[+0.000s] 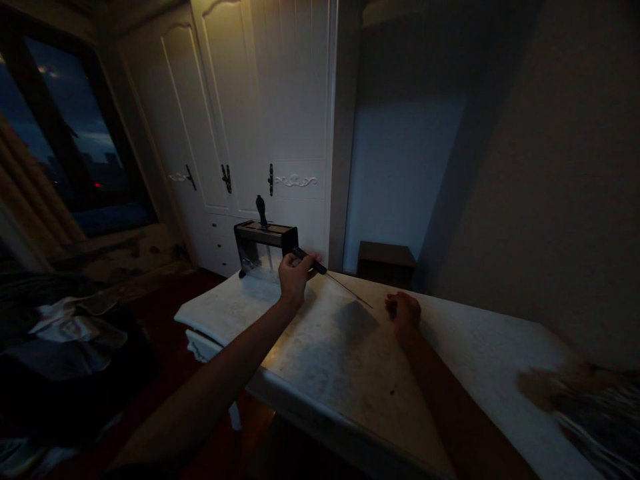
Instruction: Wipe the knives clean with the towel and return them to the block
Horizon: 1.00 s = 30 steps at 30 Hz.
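My left hand (295, 275) is closed around the black handle of a knife (314, 263). Its thin blade, seen nearly edge-on, slants down to the right above the white table (320, 373). Off the blade's tip, my right hand (405, 311) hovers over the tabletop with loosely curved fingers, a gap between them and nothing visible inside. Behind my left hand stands a dark-framed knife block (265, 233) with a see-through front. One black handle (261, 211) sticks up from its top, and a pale shape shows through the front.
A small dark speck (393, 392) lies near the table's front edge. A blurred dark pile (600, 413) sits at the right end. White wardrobe doors (295, 100) rise behind, with a brown box-like cabinet (385, 257) beyond the table. Clothes (70, 327) are heaped at left. The room is dim.
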### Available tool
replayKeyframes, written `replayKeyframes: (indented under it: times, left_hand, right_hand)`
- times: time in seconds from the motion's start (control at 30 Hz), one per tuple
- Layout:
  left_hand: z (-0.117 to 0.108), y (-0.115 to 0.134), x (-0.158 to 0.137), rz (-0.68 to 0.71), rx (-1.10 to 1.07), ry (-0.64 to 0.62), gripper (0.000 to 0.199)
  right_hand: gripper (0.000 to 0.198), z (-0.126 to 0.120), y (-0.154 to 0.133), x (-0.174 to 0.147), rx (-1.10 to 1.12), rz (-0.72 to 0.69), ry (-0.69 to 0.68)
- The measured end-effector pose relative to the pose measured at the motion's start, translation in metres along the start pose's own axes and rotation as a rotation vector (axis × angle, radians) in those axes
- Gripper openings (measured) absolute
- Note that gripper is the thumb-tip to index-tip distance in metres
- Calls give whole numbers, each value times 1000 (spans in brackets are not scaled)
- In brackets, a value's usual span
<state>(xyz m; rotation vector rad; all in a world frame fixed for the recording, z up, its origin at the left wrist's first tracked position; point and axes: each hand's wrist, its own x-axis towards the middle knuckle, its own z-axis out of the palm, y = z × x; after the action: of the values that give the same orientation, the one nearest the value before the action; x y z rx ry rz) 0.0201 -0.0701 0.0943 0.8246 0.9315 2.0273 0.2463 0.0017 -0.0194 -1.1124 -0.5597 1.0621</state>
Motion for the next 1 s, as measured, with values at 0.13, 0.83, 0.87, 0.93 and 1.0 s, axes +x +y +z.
replayKeyframes:
  times: [0.13, 0.83, 0.87, 0.93, 1.0]
  left_hand:
    - [-12, -9, 1, -12, -11, 12, 34]
    - [-113, -20, -4, -265, 165, 46, 53]
    - [-119, -19, -3, -280, 211, 25, 52]
    - [-133, -17, -1, -278, 362, -55, 49]
    - [-146, -14, 1, -235, 573, -178, 44]
  right_hand:
    - [39, 2, 4, -2, -33, -24, -49]
    - [41, 3, -1, -19, -276, -89, -115]
    - [40, 3, -1, -19, -287, -95, -118]
    - [40, 4, -1, -19, -303, -100, -125]
    - [38, 6, 0, -19, -312, -108, -136]
